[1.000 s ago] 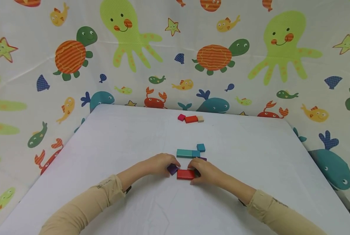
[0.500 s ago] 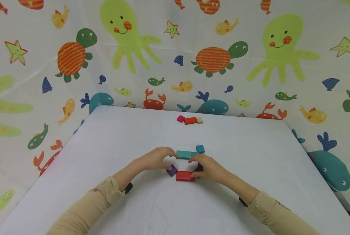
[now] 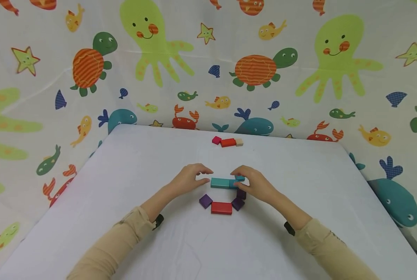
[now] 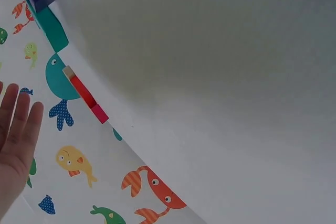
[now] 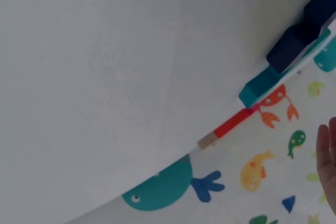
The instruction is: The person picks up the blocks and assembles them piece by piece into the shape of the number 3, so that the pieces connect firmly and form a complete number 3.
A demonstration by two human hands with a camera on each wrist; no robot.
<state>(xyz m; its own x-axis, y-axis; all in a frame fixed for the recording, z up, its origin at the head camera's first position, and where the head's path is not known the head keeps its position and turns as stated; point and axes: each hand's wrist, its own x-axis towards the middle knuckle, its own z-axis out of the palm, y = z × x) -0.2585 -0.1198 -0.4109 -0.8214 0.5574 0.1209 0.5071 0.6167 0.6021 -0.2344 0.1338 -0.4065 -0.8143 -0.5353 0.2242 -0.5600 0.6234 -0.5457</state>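
Observation:
In the head view, a long teal block point(image 3: 220, 182) lies against a blue cube point(image 3: 232, 184), and a second blue cube point(image 3: 241, 178) sits just behind them. My left hand point(image 3: 186, 180) is at the teal block's left end, thumb and fingers apart with nothing between them. My right hand point(image 3: 256, 184) curves about the blue cubes and partly hides them. Its thumb and index finger stand apart. Nearer lie a red block point(image 3: 221, 208), a purple cube point(image 3: 205, 201) on its left, and two more purple cubes, one at its right corner point(image 3: 238, 203) and one behind that point(image 3: 241, 194).
Towards the table's back edge lie a pink cube point(image 3: 216, 140), an orange-red block point(image 3: 228, 142) and a cream cube point(image 3: 239, 142) in a row. A cloth printed with sea animals hangs behind the white table point(image 3: 152, 155).
Both hands have moved away from the red block and purple cubes towards the back, to either end of the teal and blue row. The purple cubes now lie uncovered beside the red block.

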